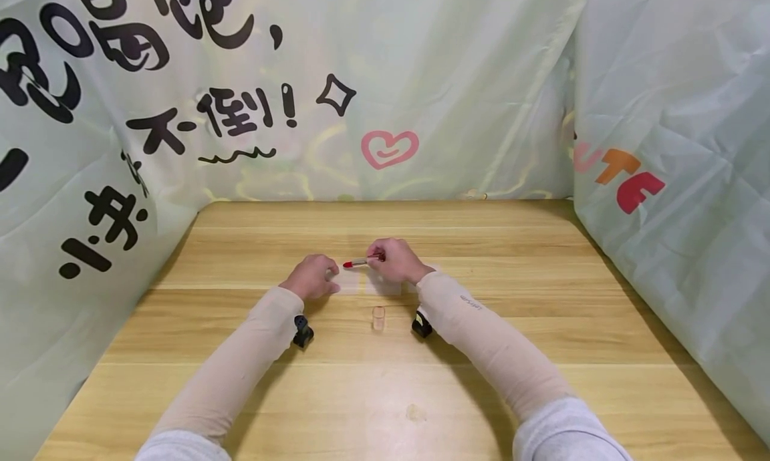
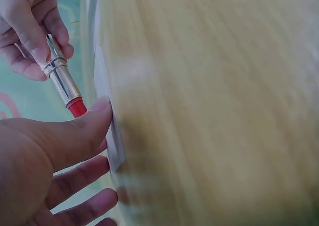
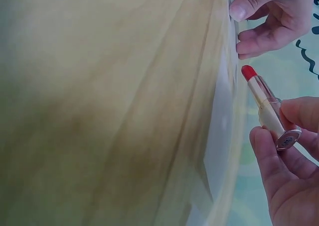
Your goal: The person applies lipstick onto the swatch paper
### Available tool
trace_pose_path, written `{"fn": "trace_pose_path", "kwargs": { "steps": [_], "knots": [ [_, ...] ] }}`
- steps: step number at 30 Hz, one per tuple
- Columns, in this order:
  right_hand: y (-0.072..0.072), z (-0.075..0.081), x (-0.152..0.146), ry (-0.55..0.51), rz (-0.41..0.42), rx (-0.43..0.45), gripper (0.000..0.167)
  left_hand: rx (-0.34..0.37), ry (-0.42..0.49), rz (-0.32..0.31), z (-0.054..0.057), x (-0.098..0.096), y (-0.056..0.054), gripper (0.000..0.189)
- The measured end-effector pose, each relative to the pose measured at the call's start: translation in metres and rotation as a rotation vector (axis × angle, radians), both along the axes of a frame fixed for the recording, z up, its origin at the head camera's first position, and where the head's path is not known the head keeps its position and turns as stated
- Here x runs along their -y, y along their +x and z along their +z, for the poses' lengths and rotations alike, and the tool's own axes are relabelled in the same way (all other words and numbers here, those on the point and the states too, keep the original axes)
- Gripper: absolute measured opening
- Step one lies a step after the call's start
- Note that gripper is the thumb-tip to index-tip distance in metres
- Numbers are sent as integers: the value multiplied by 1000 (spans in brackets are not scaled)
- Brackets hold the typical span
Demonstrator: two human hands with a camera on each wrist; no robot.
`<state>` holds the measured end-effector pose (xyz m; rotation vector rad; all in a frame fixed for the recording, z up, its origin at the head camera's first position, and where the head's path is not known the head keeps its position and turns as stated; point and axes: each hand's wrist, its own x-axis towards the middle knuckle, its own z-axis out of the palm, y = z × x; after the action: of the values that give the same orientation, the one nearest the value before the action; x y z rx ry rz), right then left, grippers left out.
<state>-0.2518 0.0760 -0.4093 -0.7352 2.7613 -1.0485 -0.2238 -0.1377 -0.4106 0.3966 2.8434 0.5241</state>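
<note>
A lipstick (image 1: 356,263) with its red tip bared is pinched by my right hand (image 1: 394,260), thumb and fingers around the metallic base. In the right wrist view the lipstick (image 3: 265,104) slants with its red end toward my left hand (image 3: 279,17). My left hand (image 1: 311,276) rests at the left edge of a thin white paper (image 1: 347,282). In the left wrist view the thumb of this hand (image 2: 60,151) lies along the paper's edge, the other fingers loosely spread. A clear cap (image 1: 378,318) stands on the table nearer the body.
The wooden table (image 1: 240,394) fills the lower view. Printed cloth (image 1: 469,80) hangs behind it and along both sides. Black wrist cameras (image 1: 303,332) sit beside both forearms, close over the tabletop.
</note>
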Motion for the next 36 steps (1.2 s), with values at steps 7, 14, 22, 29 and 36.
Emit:
{"fn": "trace_pose_path", "kwargs": {
  "steps": [7,14,22,29,36],
  "knots": [
    [-2,-4,3,-17,-10,9,8,-39,1,11,-4,1,-2,30],
    [-2,-5,5,-16,-9,17,8,-24,-13,5,-1,3,-2,32],
    [-2,-3,6,-12,-1,19,7,11,8,-21,-1,8,-4,33],
    [-2,-3,8,5,-9,19,7,26,2,-6,-1,9,-5,33],
    [-1,-2,10,43,-13,2,9,15,0,-10,1,9,-3,34]
  ]
}}
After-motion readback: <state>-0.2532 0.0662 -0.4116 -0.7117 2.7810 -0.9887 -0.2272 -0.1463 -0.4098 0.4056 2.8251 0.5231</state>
